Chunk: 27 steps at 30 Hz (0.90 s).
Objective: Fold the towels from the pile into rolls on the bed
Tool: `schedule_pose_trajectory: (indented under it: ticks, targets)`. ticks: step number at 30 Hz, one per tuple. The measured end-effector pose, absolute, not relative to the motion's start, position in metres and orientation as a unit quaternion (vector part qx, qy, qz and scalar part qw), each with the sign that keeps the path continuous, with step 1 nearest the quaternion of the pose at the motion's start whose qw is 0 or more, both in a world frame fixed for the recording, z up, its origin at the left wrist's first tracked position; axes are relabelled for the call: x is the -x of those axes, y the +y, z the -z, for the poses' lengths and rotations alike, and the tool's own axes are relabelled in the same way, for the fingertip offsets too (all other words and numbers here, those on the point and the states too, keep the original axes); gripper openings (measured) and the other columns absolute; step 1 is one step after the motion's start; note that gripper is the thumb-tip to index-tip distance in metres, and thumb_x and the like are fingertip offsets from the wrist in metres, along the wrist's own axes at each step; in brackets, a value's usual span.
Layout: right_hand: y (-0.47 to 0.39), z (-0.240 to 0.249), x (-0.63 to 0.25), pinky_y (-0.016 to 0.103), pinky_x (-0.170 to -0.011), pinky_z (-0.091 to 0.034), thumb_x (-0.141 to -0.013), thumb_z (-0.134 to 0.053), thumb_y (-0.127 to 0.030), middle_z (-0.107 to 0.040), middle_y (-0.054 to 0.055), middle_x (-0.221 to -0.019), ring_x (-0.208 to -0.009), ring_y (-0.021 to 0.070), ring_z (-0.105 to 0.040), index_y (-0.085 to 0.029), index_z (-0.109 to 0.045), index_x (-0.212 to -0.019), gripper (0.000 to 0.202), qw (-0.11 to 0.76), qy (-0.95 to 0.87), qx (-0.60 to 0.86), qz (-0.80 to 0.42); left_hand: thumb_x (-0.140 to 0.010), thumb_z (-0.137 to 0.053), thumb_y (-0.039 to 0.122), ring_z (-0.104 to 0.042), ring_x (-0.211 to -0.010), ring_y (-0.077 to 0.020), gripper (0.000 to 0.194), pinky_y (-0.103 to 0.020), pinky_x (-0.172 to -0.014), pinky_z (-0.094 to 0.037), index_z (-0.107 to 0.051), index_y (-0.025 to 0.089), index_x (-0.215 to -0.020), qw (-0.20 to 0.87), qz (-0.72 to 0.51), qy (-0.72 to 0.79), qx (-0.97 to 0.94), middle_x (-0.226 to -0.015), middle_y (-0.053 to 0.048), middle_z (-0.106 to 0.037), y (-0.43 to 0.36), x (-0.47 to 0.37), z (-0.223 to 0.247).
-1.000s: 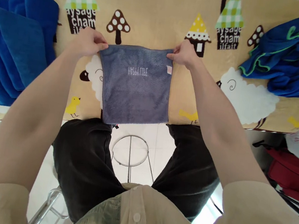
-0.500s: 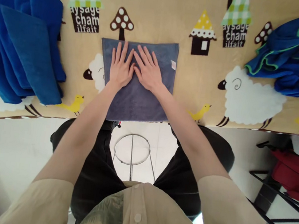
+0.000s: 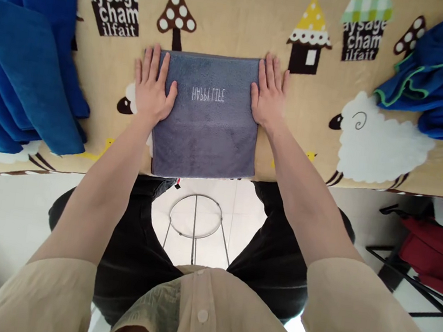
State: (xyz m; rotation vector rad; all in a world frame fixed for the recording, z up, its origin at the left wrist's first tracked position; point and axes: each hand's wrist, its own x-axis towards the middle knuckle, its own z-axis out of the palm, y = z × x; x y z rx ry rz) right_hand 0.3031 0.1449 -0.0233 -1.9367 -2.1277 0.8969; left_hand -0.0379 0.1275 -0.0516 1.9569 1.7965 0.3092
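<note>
A grey-blue towel (image 3: 208,142) lies flat on the patterned cloth, near the edge in front of me. White lettering, "HAPPY LIFE", shows upside down on its upper half. My left hand (image 3: 152,89) lies palm down over the towel's left edge, fingers spread and pointing away from me. At the opposite edge, my right hand (image 3: 269,93) rests palm down with its fingers stretched out, partly on the towel and partly on the cloth. Neither hand grips anything. Both hands hide parts of the towel's side edges.
Folded blue towels (image 3: 22,63) are piled on the left. A crumpled heap of blue cloths with green edging (image 3: 440,80) lies at the right. The table cover (image 3: 234,4) bears printed sheep and houses. Below stand a round metal stool frame (image 3: 194,233) and a red bag (image 3: 433,259).
My hands have slid apart from the towel's middle to its left and right edges. The lettering now shows; the white tag near the right edge is out of sight.
</note>
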Motion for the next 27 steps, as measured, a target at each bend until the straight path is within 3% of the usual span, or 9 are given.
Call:
schedule_pose_trajectory:
  ticks: [2, 4, 6, 8, 10, 14, 19, 22, 27]
  targets:
    - [0.151, 0.023, -0.298, 0.05, -0.132, 0.021, -0.107, -0.025, -0.049, -0.015, -0.007, -0.179, -0.166, 0.0147, 0.007, -0.028, -0.023, -0.169, 0.065, 0.068, -0.704, 0.641, -0.299, -0.087, -0.004, 0.091, 0.036, -0.15, 0.0048, 0.103, -0.027, -0.124, 0.022, -0.056, 0.018, -0.137, 0.221, -0.109, 0.662, -0.708, -0.158, 0.0, -0.056, 0.131, 0.031, 0.049]
    - [0.155, 0.017, -0.283, 0.051, -0.13, 0.026, -0.104, -0.031, -0.054, -0.008, -0.01, -0.179, -0.166, 0.019, 0.011, -0.029, -0.015, -0.171, 0.073, 0.073, -0.685, 0.658, -0.305, -0.091, -0.009, 0.087, 0.029, -0.155, -0.0026, 0.103, -0.033, -0.126, 0.026, -0.043, 0.012, -0.153, 0.201, -0.107, 0.683, -0.694, -0.17, -0.001, -0.041, 0.13, 0.017, 0.042]
    - [0.147, 0.004, -0.256, 0.054, -0.128, 0.028, -0.103, -0.035, -0.057, -0.011, -0.01, -0.179, -0.164, 0.021, 0.021, -0.028, -0.015, -0.171, 0.077, 0.092, -0.674, 0.671, -0.294, -0.096, -0.019, 0.078, 0.022, -0.16, -0.0128, 0.099, -0.041, -0.129, 0.026, -0.027, 0.006, -0.164, 0.186, -0.109, 0.698, -0.683, -0.178, -0.001, -0.018, 0.119, -0.006, 0.033]
    - [0.125, -0.009, -0.222, 0.052, -0.131, 0.024, -0.105, -0.034, -0.049, -0.015, -0.006, -0.179, -0.165, 0.021, 0.021, -0.021, -0.019, -0.171, 0.074, 0.116, -0.704, 0.651, -0.259, -0.101, -0.024, 0.066, 0.017, -0.164, -0.018, 0.089, -0.045, -0.132, 0.021, -0.022, 0.006, -0.167, 0.197, -0.125, 0.684, -0.691, -0.18, 0.0, -0.005, 0.096, -0.031, 0.025]
    - [0.092, -0.014, -0.19, 0.05, -0.136, 0.015, -0.106, -0.029, -0.039, -0.021, 0.001, -0.178, -0.167, 0.0216, 0.005, -0.013, -0.028, -0.169, 0.068, 0.104, -0.751, 0.605, -0.241, -0.105, -0.017, 0.056, 0.013, -0.165, -0.0149, 0.08, -0.043, -0.134, 0.012, -0.023, 0.008, -0.168, 0.241, -0.144, 0.649, -0.707, -0.179, 0.0, -0.01, 0.066, -0.051, 0.022]
    - [0.033, 0.005, -0.174, 0.051, -0.139, -0.004, -0.108, -0.021, -0.054, -0.035, -0.009, -0.171, -0.166, 0.0217, -0.014, -0.035, -0.032, -0.169, 0.065, 0.053, -0.752, 0.587, -0.296, -0.104, -0.015, 0.059, 0.001, -0.167, -0.0172, 0.08, -0.047, -0.137, 0.002, -0.034, 0.013, -0.167, 0.308, -0.147, 0.62, -0.706, -0.176, -0.004, -0.024, 0.017, -0.057, 0.028]
    - [0.02, 0.028, -0.235, 0.044, -0.137, 0.0, -0.105, 0.0, -0.063, -0.017, -0.009, -0.177, -0.167, 0.0237, -0.008, -0.024, -0.024, -0.171, 0.081, 0.063, -0.749, 0.614, -0.242, -0.104, -0.017, 0.069, 0.001, -0.167, -0.0164, 0.081, -0.046, -0.136, 0.0, -0.033, 0.02, -0.167, 0.304, -0.144, 0.609, -0.719, -0.177, 0.002, -0.019, 0.01, -0.02, 0.033]
    - [0.028, 0.026, -0.273, 0.055, -0.136, 0.0, -0.107, -0.008, -0.056, -0.015, 0.002, -0.179, -0.167, 0.0208, -0.003, -0.017, -0.015, -0.173, 0.077, 0.009, -0.723, 0.649, -0.237, -0.103, -0.016, 0.07, -0.001, -0.167, -0.0195, 0.084, -0.045, -0.138, 0.006, -0.027, 0.02, -0.169, 0.28, -0.14, 0.65, -0.692, -0.178, 0.005, -0.012, 0.012, 0.007, 0.036]
    - [0.037, 0.016, -0.289, 0.056, -0.136, 0.003, -0.109, -0.018, -0.042, -0.01, -0.001, -0.18, -0.167, 0.0149, 0.0, -0.023, -0.013, -0.173, 0.067, -0.009, -0.703, 0.673, -0.229, -0.098, -0.035, 0.069, 0.014, -0.166, -0.0208, 0.087, -0.049, -0.137, 0.013, -0.016, 0.029, -0.173, 0.322, -0.148, 0.676, -0.647, -0.178, 0.011, -0.008, 0.009, 0.028, 0.029]
